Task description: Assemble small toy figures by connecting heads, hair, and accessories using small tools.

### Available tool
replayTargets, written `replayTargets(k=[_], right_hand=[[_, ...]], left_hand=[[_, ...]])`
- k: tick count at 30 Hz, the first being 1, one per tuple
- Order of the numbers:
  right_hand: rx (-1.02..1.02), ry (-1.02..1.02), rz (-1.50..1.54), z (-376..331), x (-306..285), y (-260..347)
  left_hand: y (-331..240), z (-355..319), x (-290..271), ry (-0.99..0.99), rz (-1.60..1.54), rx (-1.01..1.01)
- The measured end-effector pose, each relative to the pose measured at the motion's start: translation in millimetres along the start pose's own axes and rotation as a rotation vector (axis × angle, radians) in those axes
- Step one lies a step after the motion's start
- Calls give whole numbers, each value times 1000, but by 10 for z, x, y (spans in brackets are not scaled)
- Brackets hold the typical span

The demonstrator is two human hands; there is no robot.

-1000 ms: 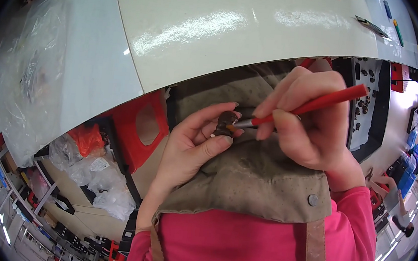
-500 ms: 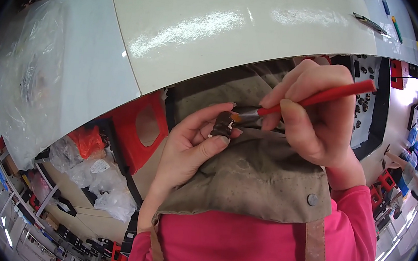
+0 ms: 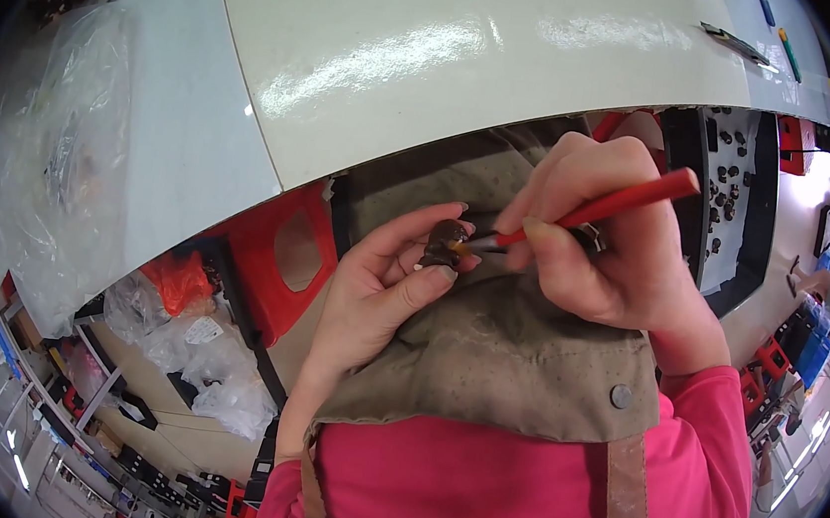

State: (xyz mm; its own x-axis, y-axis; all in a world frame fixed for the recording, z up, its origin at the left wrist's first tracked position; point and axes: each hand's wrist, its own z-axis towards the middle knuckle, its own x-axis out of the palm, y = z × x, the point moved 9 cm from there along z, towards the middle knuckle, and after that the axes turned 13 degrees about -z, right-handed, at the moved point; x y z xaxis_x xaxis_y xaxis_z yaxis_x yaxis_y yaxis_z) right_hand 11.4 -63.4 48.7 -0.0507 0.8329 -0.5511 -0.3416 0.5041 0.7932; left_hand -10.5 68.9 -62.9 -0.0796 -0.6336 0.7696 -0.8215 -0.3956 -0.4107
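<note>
Gripping a small dark brown figurine (image 3: 443,247) near the centre of the frame, the person's left hand (image 3: 372,295) closes thumb and fingertips around it, hiding its lower left side; what it depicts is hard to make out. The right hand (image 3: 606,247), just right of centre, pinches a red-handled brush (image 3: 656,194) between thumb and fingers, which cover part of its shaft. The brush's orange-tinted tip lies over the figurine's right side; whether it touches cannot be told for certain. Both hands are above a brown apron (image 3: 486,356), and the pink sleeves (image 3: 704,427) run off the lower edge. At upper right, a dark tray (image 3: 761,212) of small dark pieces (image 3: 730,205) is partly covered by its own wall and bends with the lens; the pieces are too small to read. A red stool (image 3: 252,273), left of centre, disappears beneath the table. The pale table (image 3: 408,19) crosses the top, cut off by the frame, its near edge curving just beyond the hands. Clear plastic (image 3: 73,126) drapes over its left corner, well apart from them. Room lies between the left wrist and the stool, and apron cloth fills the space below the knuckles.
</note>
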Motion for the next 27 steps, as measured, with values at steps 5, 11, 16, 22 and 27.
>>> replayTargets(k=[5, 11, 16, 22, 27], right_hand=[[86, -20, 58, 16, -40, -51], [31, -12, 68, 44, 16, -8], [244, -127, 196, -44, -129, -199], [344, -274, 303, -89, -223, -303], [318, -249, 326, -117, -175, -299]], left_hand=[[-25, -10, -22, -13, 18, -7], [-41, 0, -67, -29, -2, 2], [-61, -12, -73, -13, -45, -3], [-84, 13, -56, -9, -30, -12], [-72, 20, -36, -10, -40, -14]])
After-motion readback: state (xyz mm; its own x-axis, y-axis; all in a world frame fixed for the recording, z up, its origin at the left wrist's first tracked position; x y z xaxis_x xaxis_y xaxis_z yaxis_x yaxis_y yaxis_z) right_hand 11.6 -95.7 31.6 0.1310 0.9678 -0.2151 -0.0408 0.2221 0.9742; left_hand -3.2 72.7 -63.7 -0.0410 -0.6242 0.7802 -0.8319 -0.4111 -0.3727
